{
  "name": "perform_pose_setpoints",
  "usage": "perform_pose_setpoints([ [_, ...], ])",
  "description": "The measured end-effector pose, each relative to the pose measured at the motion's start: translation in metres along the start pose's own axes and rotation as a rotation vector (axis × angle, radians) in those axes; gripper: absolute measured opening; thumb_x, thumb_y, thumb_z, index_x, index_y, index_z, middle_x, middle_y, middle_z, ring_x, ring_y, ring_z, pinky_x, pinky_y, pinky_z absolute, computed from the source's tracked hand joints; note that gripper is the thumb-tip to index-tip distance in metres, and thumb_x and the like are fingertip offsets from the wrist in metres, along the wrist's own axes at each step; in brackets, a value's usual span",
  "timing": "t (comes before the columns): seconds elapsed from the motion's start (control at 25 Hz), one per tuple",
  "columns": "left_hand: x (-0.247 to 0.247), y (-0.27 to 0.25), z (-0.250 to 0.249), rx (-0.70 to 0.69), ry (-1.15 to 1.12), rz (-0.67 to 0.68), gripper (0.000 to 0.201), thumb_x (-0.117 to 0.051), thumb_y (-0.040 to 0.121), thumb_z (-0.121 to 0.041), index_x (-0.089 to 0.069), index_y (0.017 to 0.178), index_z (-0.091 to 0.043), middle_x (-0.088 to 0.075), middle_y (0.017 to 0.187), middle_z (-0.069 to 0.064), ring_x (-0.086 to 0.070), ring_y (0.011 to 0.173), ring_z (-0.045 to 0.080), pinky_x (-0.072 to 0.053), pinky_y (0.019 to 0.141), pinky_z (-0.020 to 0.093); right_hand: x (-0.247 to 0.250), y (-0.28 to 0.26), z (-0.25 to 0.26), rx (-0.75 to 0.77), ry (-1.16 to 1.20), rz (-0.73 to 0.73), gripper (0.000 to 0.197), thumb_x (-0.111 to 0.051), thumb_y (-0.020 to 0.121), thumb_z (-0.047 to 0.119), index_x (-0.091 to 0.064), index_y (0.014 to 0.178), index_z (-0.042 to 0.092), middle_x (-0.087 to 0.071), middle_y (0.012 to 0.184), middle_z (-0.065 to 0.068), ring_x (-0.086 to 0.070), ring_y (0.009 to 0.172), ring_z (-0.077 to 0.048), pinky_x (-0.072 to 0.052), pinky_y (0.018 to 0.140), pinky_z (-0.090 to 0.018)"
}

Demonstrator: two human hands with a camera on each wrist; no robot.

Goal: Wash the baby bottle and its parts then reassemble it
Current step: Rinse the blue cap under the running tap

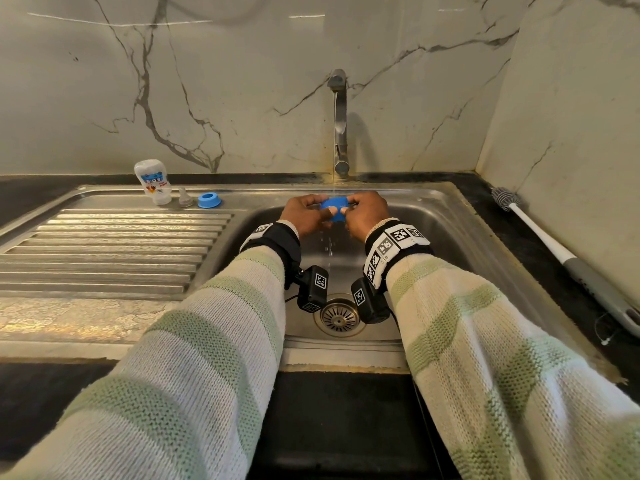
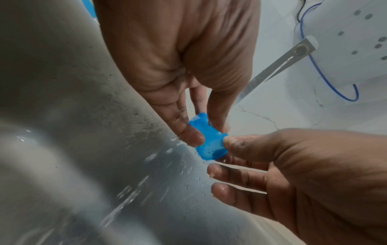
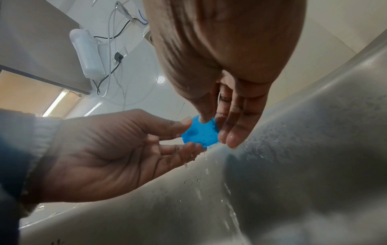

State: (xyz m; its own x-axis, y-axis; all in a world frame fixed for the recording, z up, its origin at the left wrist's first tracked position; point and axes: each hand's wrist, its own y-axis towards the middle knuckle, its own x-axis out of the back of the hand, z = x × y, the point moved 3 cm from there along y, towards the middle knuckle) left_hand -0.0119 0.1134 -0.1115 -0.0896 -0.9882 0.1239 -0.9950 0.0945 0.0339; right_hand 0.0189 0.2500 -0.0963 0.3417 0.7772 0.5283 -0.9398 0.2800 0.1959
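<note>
Both hands hold a blue bottle cap (image 1: 334, 206) over the sink basin, under a thin stream from the tap (image 1: 339, 126). My left hand (image 1: 306, 211) pinches the cap's left side with thumb and fingers. My right hand (image 1: 367, 209) pinches its right side. In the left wrist view the wet cap (image 2: 209, 145) sits between the fingertips of both hands, and the right wrist view shows the cap (image 3: 199, 134) dripping water. On the draining board stand the upturned clear bottle (image 1: 152, 181), the clear teat (image 1: 185, 197) and the blue screw ring (image 1: 209, 200).
The steel sink (image 1: 450, 244) has a drain strainer (image 1: 338, 317) below my wrists. A ribbed draining board (image 1: 104, 251) lies to the left. A white bottle brush (image 1: 554, 251) lies on the dark counter at the right, by the marble wall.
</note>
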Motion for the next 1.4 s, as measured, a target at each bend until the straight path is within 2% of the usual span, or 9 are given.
perform_pose_setpoints([
  [0.32, -0.001, 0.000, -0.001, -0.001, 0.015, -0.018, 0.032, -0.069, 0.091, -0.013, -0.062, 0.121, -0.006, -0.070, 0.108, 0.020, -0.069, 0.077, 0.023, -0.060, 0.084, 0.040, -0.003, -0.001, 0.001, 0.005, 0.010, 0.037, 0.036, -0.063, 0.093, 0.015, -0.062, 0.129, 0.013, -0.069, 0.115, -0.012, -0.068, 0.097, -0.029, -0.059, 0.084, -0.045],
  [0.52, -0.001, -0.001, -0.002, -0.007, 0.011, -0.006, 0.032, -0.071, 0.089, -0.011, -0.065, 0.119, -0.004, -0.071, 0.109, 0.016, -0.071, 0.087, 0.022, -0.059, 0.087, 0.038, 0.001, 0.000, 0.001, -0.003, 0.034, -0.011, 0.032, -0.060, 0.096, 0.014, -0.063, 0.127, 0.010, -0.066, 0.120, -0.012, -0.066, 0.104, -0.029, -0.056, 0.091, -0.041],
  [0.68, 0.000, 0.001, -0.001, 0.008, -0.036, -0.022, 0.028, -0.067, 0.092, -0.012, -0.062, 0.116, 0.001, -0.070, 0.103, 0.019, -0.069, 0.075, 0.022, -0.061, 0.081, 0.036, -0.001, 0.001, 0.000, 0.011, 0.035, 0.003, 0.030, -0.058, 0.097, 0.017, -0.064, 0.126, 0.012, -0.067, 0.119, -0.013, -0.066, 0.101, -0.030, -0.056, 0.090, -0.044],
  [0.8, 0.000, 0.000, -0.002, 0.038, -0.081, -0.044, 0.027, -0.063, 0.096, -0.020, -0.060, 0.115, -0.001, -0.065, 0.094, 0.020, -0.067, 0.068, 0.022, -0.061, 0.076, 0.034, -0.005, 0.000, -0.001, 0.020, 0.018, 0.068, 0.033, -0.057, 0.096, 0.015, -0.061, 0.129, 0.015, -0.067, 0.118, -0.012, -0.067, 0.099, -0.030, -0.057, 0.087, -0.046],
  [0.96, 0.002, 0.000, -0.002, 0.059, -0.065, -0.086, 0.031, -0.065, 0.094, -0.033, -0.062, 0.103, -0.003, -0.068, 0.089, 0.021, -0.070, 0.077, 0.029, -0.060, 0.084, 0.041, -0.006, 0.000, -0.001, 0.039, 0.020, 0.064, 0.032, -0.057, 0.095, 0.013, -0.063, 0.126, 0.014, -0.069, 0.110, -0.011, -0.068, 0.095, -0.029, -0.057, 0.085, -0.046],
  [1.08, 0.002, 0.000, -0.002, 0.041, -0.067, -0.049, 0.034, -0.068, 0.092, -0.021, -0.063, 0.114, 0.004, -0.068, 0.099, 0.022, -0.069, 0.081, 0.027, -0.060, 0.085, 0.040, -0.005, 0.002, -0.002, 0.031, 0.030, 0.021, 0.027, -0.057, 0.095, 0.015, -0.066, 0.120, 0.010, -0.070, 0.104, -0.013, -0.069, 0.091, -0.030, -0.058, 0.082, -0.047],
  [1.2, 0.002, -0.002, -0.004, 0.000, -0.084, -0.045, 0.025, -0.067, 0.092, -0.016, -0.064, 0.115, -0.004, -0.067, 0.106, 0.020, -0.069, 0.078, 0.023, -0.061, 0.079, 0.036, -0.006, 0.004, -0.003, 0.032, 0.018, 0.003, 0.025, -0.058, 0.095, 0.017, -0.068, 0.116, 0.008, -0.071, 0.100, -0.014, -0.070, 0.087, -0.029, -0.059, 0.080, -0.046],
  [1.28, 0.002, -0.003, -0.005, 0.019, -0.077, -0.047, 0.023, -0.068, 0.092, -0.020, -0.065, 0.110, -0.006, -0.068, 0.107, 0.020, -0.070, 0.081, 0.024, -0.060, 0.083, 0.038, -0.007, 0.005, -0.003, 0.042, 0.006, 0.012, 0.024, -0.058, 0.095, 0.017, -0.069, 0.115, 0.009, -0.071, 0.099, -0.013, -0.070, 0.087, -0.029, -0.059, 0.079, -0.046],
  [1.4, 0.001, -0.005, -0.003, 0.056, -0.011, -0.010, 0.031, -0.071, 0.090, -0.019, -0.067, 0.113, 0.001, -0.069, 0.106, 0.021, -0.068, 0.086, 0.024, -0.057, 0.091, 0.041, -0.010, 0.006, -0.003, 0.045, -0.012, 0.039, 0.027, -0.057, 0.094, 0.015, -0.067, 0.119, 0.009, -0.071, 0.105, -0.014, -0.070, 0.090, -0.030, -0.059, 0.081, -0.046],
])
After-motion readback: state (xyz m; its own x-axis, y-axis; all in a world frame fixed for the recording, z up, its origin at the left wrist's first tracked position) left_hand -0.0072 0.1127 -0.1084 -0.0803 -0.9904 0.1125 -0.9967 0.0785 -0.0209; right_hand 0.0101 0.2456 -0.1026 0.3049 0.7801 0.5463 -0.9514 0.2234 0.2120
